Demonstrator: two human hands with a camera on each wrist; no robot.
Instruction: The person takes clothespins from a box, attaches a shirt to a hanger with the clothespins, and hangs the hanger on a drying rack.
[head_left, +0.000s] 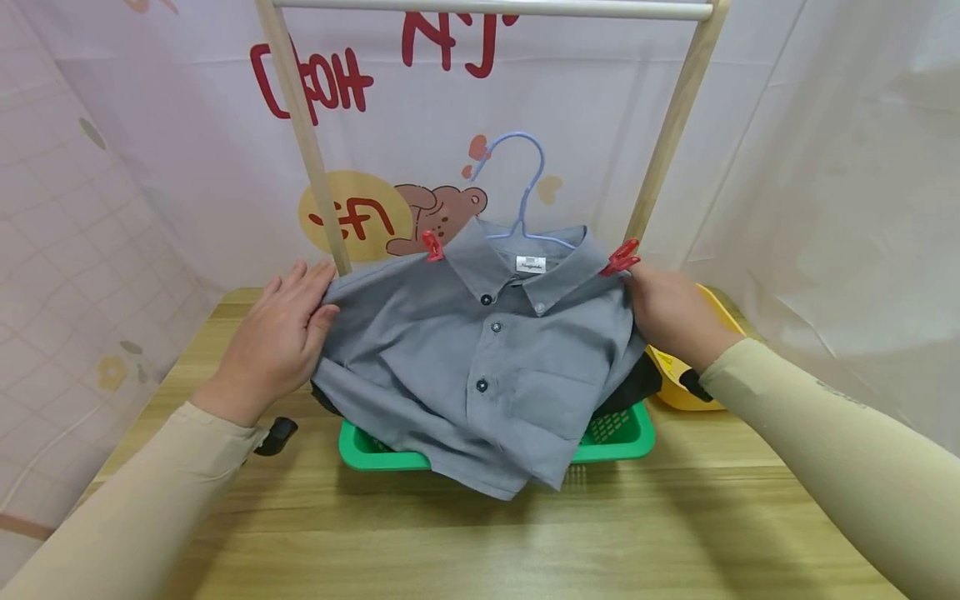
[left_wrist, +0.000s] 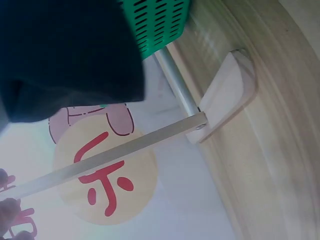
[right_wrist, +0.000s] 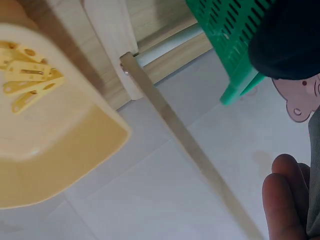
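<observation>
a: where's the grey shirt?
b: over the green basket, toward the back edge of the bench.
a: and what's grasping it?
b: left hand, fingers straight, released, touching one side; right hand, fingers partly hidden, can't tell.

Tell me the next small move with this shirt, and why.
Probably grasp the blue hanger by its hook: two red clips sit at the grey shirt's shoulders, while the hook stands free, below the rack's white bar.
</observation>
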